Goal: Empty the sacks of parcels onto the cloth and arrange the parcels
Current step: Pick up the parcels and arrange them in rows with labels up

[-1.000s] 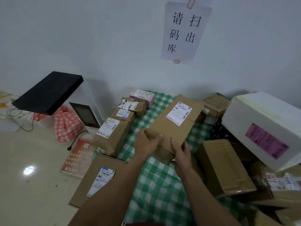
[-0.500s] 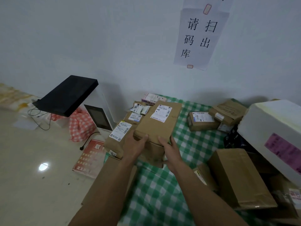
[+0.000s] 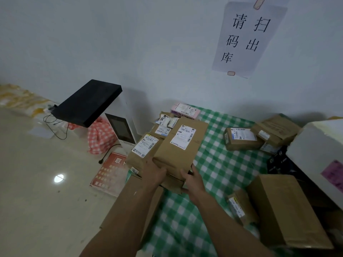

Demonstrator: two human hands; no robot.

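L hand [image 3: 154, 175] & R hand [image 3: 194, 182] grip cardboard parcel [image 3: 181, 145], fingers [image 3: 185, 174] seemingly curled round near end.

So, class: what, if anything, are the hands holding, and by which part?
Both hold one long cardboard box by its near end: the left hand grips the near left corner, the right hand the near right corner.

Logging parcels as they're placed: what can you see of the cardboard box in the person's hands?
The cardboard box is brown, long, closed, with a white label toward its far end. The left hand and right hand grip its near end. It is over the green checked cloth, beside another labelled parcel on its left.
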